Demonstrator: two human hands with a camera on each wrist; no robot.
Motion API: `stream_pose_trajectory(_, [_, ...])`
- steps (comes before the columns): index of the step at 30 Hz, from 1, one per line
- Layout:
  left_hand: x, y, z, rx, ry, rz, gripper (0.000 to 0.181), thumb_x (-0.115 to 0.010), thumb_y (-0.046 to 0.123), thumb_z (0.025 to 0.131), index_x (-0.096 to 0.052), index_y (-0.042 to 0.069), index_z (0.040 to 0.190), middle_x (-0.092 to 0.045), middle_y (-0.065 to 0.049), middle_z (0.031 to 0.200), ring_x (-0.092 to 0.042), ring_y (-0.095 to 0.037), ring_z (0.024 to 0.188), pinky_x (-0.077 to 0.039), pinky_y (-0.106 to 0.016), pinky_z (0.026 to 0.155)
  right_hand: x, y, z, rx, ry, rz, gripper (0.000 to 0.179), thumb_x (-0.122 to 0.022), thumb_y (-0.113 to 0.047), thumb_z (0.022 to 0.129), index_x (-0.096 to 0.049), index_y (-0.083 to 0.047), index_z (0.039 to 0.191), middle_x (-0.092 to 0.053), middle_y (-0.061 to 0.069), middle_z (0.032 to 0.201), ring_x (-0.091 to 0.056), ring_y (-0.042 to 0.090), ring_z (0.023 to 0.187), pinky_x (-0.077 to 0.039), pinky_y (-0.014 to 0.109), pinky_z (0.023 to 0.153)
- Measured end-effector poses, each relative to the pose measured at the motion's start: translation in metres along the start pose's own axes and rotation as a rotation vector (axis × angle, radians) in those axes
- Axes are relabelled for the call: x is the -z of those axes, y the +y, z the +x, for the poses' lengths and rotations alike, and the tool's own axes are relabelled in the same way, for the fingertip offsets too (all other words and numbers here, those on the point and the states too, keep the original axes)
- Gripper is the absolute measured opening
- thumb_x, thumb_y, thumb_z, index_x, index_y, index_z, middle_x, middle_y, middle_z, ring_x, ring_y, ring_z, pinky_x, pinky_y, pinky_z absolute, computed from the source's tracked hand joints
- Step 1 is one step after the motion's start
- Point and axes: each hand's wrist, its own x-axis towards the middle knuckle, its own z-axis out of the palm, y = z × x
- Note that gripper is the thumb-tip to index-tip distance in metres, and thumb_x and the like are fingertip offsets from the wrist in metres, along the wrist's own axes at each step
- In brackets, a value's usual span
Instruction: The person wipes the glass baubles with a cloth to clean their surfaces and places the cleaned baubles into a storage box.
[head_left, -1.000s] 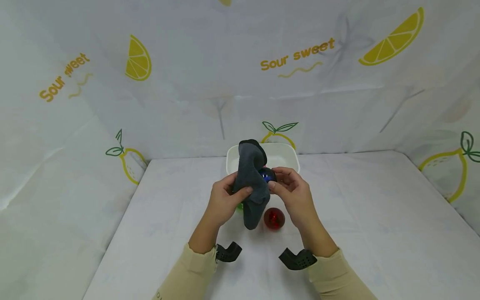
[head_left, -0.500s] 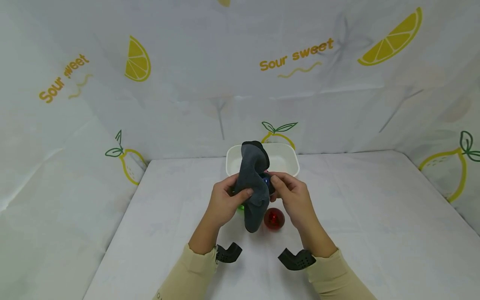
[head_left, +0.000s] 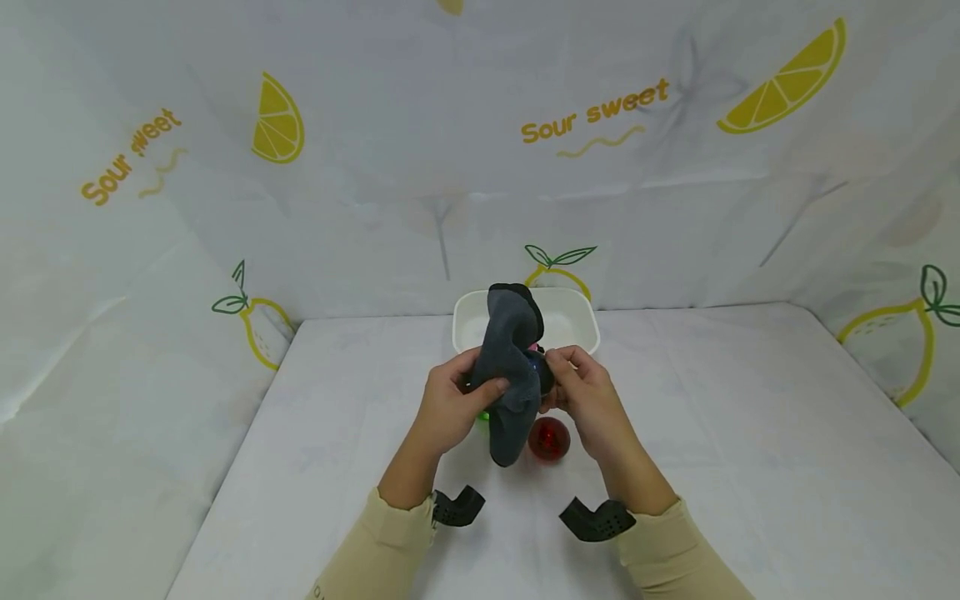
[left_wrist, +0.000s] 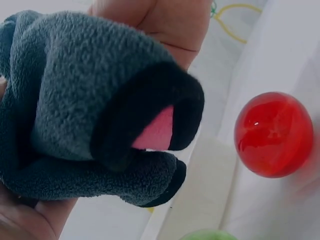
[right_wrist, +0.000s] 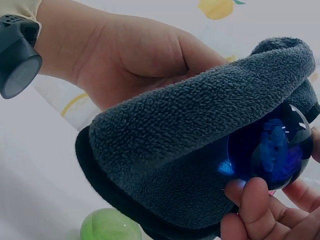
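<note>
A dark grey-blue fleece cloth (head_left: 506, 358) with a black edge hangs folded from my left hand (head_left: 450, 400), thumb on its near face and fingers behind. My right hand (head_left: 588, 396) holds a clear blue ball (right_wrist: 270, 147) against the cloth's fold. In the right wrist view its fingertips (right_wrist: 255, 205) curl round the ball's underside, and the cloth wraps part of the ball. Just below, a clear red ball (head_left: 549, 440) lies on the table. A green ball (right_wrist: 110, 227) is mostly hidden behind the cloth in the head view.
A white tray (head_left: 577, 321) stands at the table's back, partly covered by the cloth and hands. Something pink (left_wrist: 157, 132) shows through the cloth's opening in the left wrist view. A lemon-print sheet (head_left: 375, 233) hangs behind the white table (head_left: 735, 417).
My right hand has shifted slightly down and turned the blue ball further into the cloth, so less of it shows. The cloth has moved a little to the right; the red ball has stayed put.
</note>
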Motion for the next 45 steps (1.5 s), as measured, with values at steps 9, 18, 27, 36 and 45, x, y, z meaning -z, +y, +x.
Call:
stream_pose_trajectory(9, [0.0015, -0.0025, 0.0025, 0.024, 0.081, 0.021, 0.038, -0.071, 0.017, 0.091, -0.064, 0.011, 0.128, -0.070, -0.010, 0.114, -0.066, -0.022, 0.100, -0.058, -0.035, 0.085, -0.0005, 0.0000, -0.0011, 0.054, -0.100, -0.065, 0.044, -0.059, -0.011, 0.094, -0.046, -0.003, 0.135, -0.065, 0.002, 0.091, -0.064, 0.016, 0.077, -0.056, 0.031, 0.080])
stream_pose_trajectory(18, [0.0022, -0.0017, 0.0009, -0.020, 0.041, -0.025, 0.040, -0.070, 0.009, 0.090, -0.062, 0.004, 0.128, -0.069, -0.018, 0.113, -0.066, -0.020, 0.098, -0.058, -0.033, 0.084, 0.0032, 0.0006, -0.0005, 0.132, -0.097, -0.120, 0.036, -0.061, -0.013, 0.098, -0.054, 0.003, 0.129, -0.061, 0.003, 0.086, -0.061, 0.016, 0.073, -0.057, 0.027, 0.072])
stream_pose_trajectory(27, [0.0010, -0.0019, -0.0002, -0.027, 0.002, -0.023, 0.040, -0.070, 0.004, 0.089, -0.062, 0.002, 0.128, -0.069, -0.020, 0.111, -0.067, -0.019, 0.096, -0.058, -0.033, 0.084, 0.0022, 0.0015, 0.0003, 0.047, -0.056, -0.116, 0.035, -0.049, -0.029, 0.104, -0.060, 0.004, 0.100, -0.059, -0.001, 0.067, -0.058, 0.014, 0.061, -0.056, 0.030, 0.067])
stream_pose_trajectory(36, [0.0000, -0.0018, -0.0006, -0.040, -0.021, -0.030, 0.038, -0.072, 0.007, 0.089, -0.064, 0.002, 0.126, -0.070, -0.019, 0.111, -0.067, -0.018, 0.095, -0.058, -0.033, 0.083, -0.0004, 0.0024, 0.0008, -0.043, -0.040, -0.104, 0.048, -0.042, -0.042, 0.105, -0.060, -0.003, 0.082, -0.056, 0.001, 0.059, -0.055, 0.016, 0.057, -0.052, 0.029, 0.059])
stream_pose_trajectory(45, [-0.0010, 0.0003, 0.0001, -0.018, 0.017, -0.027, 0.043, -0.072, 0.008, 0.088, -0.063, 0.007, 0.130, -0.069, -0.014, 0.119, -0.067, -0.022, 0.105, -0.056, -0.034, 0.089, -0.0007, 0.0020, 0.0001, 0.013, -0.034, -0.126, 0.042, -0.048, -0.030, 0.104, -0.062, 0.010, 0.107, -0.066, -0.004, 0.073, -0.066, 0.014, 0.071, -0.057, 0.029, 0.078])
